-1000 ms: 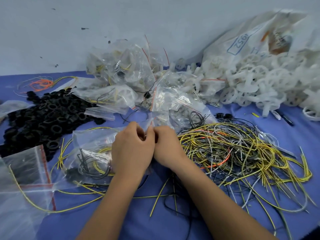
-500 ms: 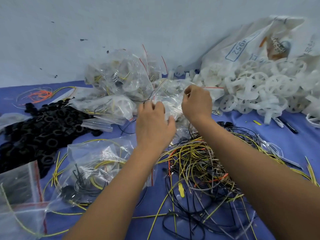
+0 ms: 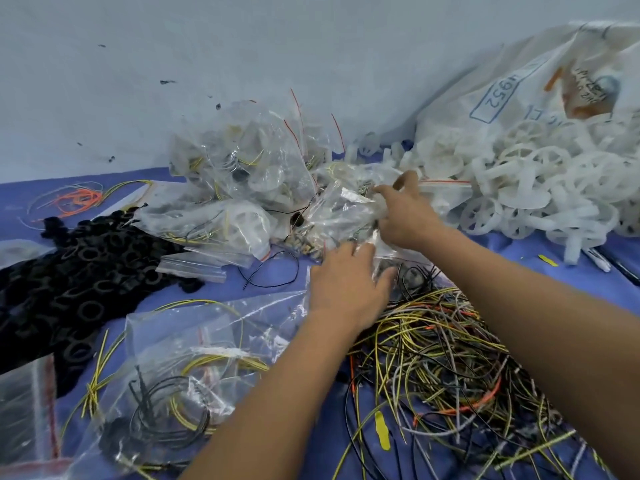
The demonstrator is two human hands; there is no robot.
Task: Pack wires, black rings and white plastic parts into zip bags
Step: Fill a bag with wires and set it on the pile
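- Left hand (image 3: 346,289) lay palm-down, fingers spread and mostly straight, resting on the near edge of a clear zip bag (image 3: 343,209); not curled round anything I could see.
- Right hand (image 3: 403,211) was further out than the left, fingers bent and partly spread against the far right side of that same zip bag; whether it actually pinched the plastic, cannot tell – motion blur.
- Zip bag sat between the two hands, crumpled, small parts inside, contents too blurred to name.
- Heap of filled bags (image 3: 249,168) stood just beyond and left of the left hand, touching the handled bag, red seal strips sticking up.
- Loose wires (image 3: 440,344), yellow, black, grey, orange, tangled under the right forearm and directly near side of the left hand.
- Black rings (image 3: 83,271) piled well to the left of the left hand.
- White plastic parts (image 3: 526,188), wheel-like, heaped just right of the right hand, spilling from a big printed sack (image 3: 519,88) against the wall (image 3: 207,46).
- Open flat bag (image 3: 194,368) with coiled black and yellow wire in it lay left of the left forearm, close to it.
- Small orange wire bundle (image 3: 78,200) lay far left, beyond the rings.
- Everything rested on a blue table cover (image 3: 270,275).
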